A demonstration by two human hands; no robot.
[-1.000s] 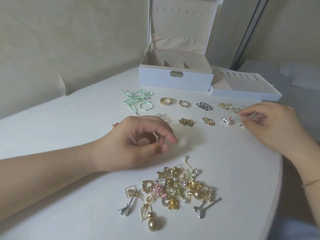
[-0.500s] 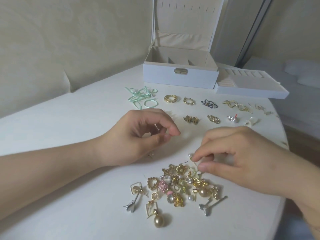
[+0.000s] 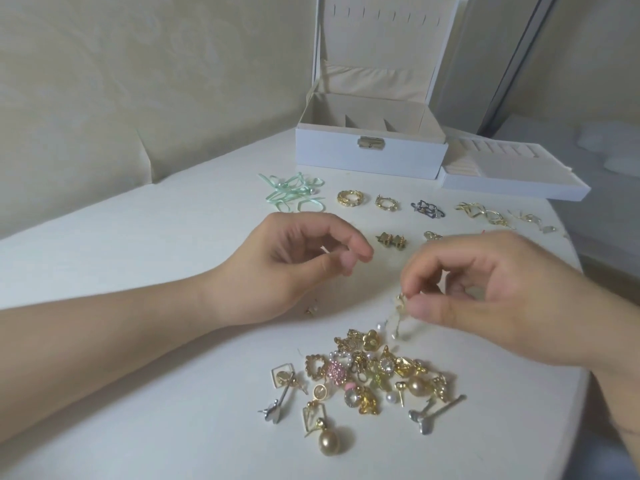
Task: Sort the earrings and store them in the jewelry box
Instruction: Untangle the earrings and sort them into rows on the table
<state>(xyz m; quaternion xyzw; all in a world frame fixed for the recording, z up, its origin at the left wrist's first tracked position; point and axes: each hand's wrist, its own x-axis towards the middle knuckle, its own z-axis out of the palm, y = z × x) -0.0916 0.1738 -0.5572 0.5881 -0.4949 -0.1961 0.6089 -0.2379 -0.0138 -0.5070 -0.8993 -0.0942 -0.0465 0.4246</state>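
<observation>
The round white table (image 3: pixel 138 271) carries everything; positions below are given relative to the white jewelry box with its lid raised (image 3: pixel 370 152) at the table's far side. A detached white tray insert (image 3: pixel 512 178) lies just to the right of the box. In front of the box, sorted pairs lie in rows: mint-green ribbon earrings (image 3: pixel 294 195), gold hoops (image 3: pixel 349 197). Nearest the viewer, well apart from the box, sits the unsorted heap of gold, pearl and pink earrings (image 3: pixel 374 375).

The left hand (image 3: pixel 287 268) rests on the table, fingers loosely curled, holding nothing visible. The right hand (image 3: pixel 485 296) pinches a thin gold drop earring with small pearls (image 3: pixel 398 317) between thumb and forefinger, above the heap's far edge.

Risks:
- The dangling wire may snag neighbouring pieces and drag them out.
- A light pinch may drop it into the heap.
- A small stud (image 3: pixel 311 308) by the left wrist may be swept off.
</observation>
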